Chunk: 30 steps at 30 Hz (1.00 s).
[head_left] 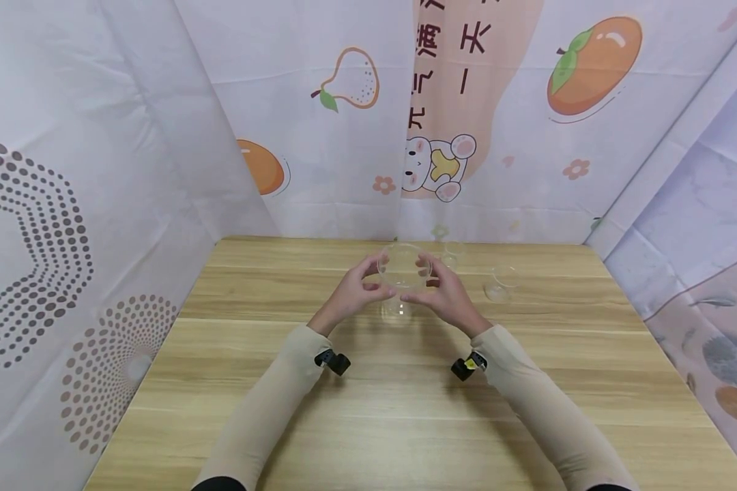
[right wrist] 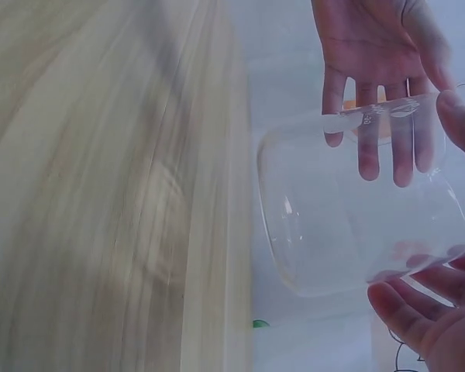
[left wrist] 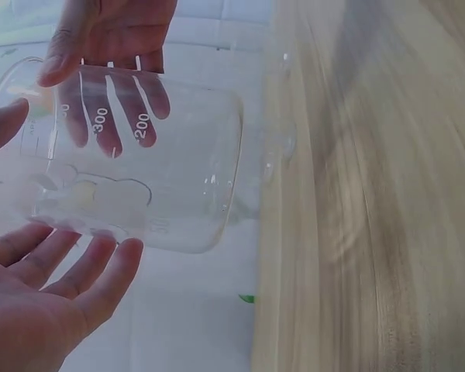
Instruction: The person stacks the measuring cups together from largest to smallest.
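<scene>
A clear glass beaker (head_left: pixel 404 276) with white volume marks is held between both hands near the back of the table. My left hand (head_left: pixel 357 289) grips its left side, thumb toward me and fingers round the wall. From the opposite side my right hand (head_left: pixel 447 292) holds it the same way. In the left wrist view the beaker (left wrist: pixel 190 167) looks see-through, with the right hand's fingers showing through the glass. In the right wrist view the beaker's base (right wrist: pixel 275 225) hangs above the tabletop.
Right of the hands, a small clear glass vessel (head_left: pixel 451 260) stands near the back edge. Another clear glass vessel (head_left: pixel 496 292) is farther right. The wooden table (head_left: pixel 393 423) meets a printed curtain (head_left: pixel 338 170) at the back, and fabric hangs along both sides.
</scene>
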### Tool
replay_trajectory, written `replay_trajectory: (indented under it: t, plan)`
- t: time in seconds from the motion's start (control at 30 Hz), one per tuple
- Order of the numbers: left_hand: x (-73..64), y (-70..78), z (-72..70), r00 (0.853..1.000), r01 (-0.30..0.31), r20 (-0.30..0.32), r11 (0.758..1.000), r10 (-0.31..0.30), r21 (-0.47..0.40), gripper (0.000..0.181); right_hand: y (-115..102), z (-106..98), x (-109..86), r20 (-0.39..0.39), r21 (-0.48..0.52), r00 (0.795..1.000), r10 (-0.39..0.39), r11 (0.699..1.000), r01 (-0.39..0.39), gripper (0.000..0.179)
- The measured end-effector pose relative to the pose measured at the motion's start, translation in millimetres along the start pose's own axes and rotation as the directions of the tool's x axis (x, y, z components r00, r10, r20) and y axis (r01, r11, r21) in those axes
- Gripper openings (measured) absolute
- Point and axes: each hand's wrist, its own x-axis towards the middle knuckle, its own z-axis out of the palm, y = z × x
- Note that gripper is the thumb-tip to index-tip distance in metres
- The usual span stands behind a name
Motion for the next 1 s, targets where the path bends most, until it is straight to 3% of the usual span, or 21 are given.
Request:
replay_trajectory:
  t: [0.37,0.83,1.0]
  plan:
    - [-13.3,10.9,6.4,0.999,-0.011,-0.039,1.000,0.012,0.010,0.076,-10,-6,-14.2,0.008,-0.021,0.999,-0.048,0.999,0.049,0.086]
    - [-26.1,11.5,11.0,0.999,0.045,0.019,0.998,-0.046,0.034,0.077,-9,-6,-31.2,0.039,-0.014,0.996,-0.084,0.996,0.084,0.080]
    - [-30.5,8.2,12.8,0.998,0.052,0.046,0.999,-0.052,0.003,0.080,-8,-4,-38.1,0.056,-0.006,0.994,-0.094,0.995,0.095,0.081]
